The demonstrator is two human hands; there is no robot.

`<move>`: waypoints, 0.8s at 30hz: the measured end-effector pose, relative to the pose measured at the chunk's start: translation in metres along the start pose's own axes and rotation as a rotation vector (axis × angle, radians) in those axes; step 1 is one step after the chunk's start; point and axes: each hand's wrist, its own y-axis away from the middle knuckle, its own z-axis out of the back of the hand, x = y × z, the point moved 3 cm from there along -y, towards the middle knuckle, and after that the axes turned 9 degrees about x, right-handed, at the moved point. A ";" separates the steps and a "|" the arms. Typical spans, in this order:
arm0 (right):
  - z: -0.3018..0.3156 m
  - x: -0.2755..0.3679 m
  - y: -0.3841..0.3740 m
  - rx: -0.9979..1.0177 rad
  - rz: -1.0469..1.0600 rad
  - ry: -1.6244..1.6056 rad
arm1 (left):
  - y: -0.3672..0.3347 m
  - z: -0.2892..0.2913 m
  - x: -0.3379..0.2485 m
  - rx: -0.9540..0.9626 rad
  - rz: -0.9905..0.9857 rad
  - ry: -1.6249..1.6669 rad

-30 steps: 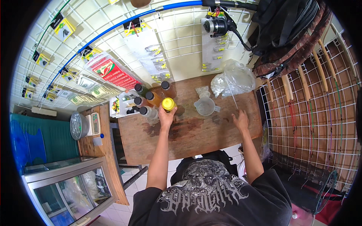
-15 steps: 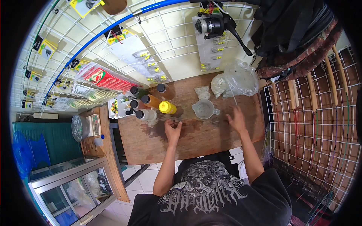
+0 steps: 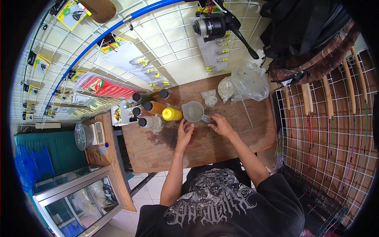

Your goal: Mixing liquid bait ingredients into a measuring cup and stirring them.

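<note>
A translucent plastic measuring jug (image 3: 193, 112) stands on the wooden table, its handle pointing right and toward me. My right hand (image 3: 222, 126) has thumb and fingers closed at the end of that handle. Just in front of the jug is my left hand (image 3: 184, 135), thumb and forefinger apart and fingertips close to its near side; whether they touch it I cannot tell. To the jug's left stands a yellow squeeze bottle (image 3: 171, 114). Farther right, a thin pale stick (image 3: 246, 112) lies on the table.
Several dark-capped bottles (image 3: 153, 107) stand at the table's left. A small bag of white pieces (image 3: 209, 98) and a larger clear plastic bag (image 3: 250, 83) lie toward the back. Fishing tackle and a reel (image 3: 215, 27) hang from the wire grid. A digital scale (image 3: 97, 132) sits at far left.
The jug has moved left, nearer the yellow bottle. My right hand has come left from beside the stick to the jug's handle. The stick now lies on the table.
</note>
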 end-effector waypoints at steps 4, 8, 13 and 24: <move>0.010 -0.032 -0.005 0.041 -0.038 -0.259 | 0.006 -0.001 0.001 -0.012 -0.045 0.015; 0.034 -0.042 -0.037 -0.162 -0.163 -0.029 | 0.016 0.009 0.018 -0.055 -0.041 0.023; 0.042 -0.040 -0.071 -0.223 -0.186 0.283 | 0.035 0.016 0.031 -0.064 0.007 -0.010; 0.033 -0.048 -0.052 -0.449 -0.109 0.130 | 0.049 0.026 0.046 -0.102 -0.023 -0.122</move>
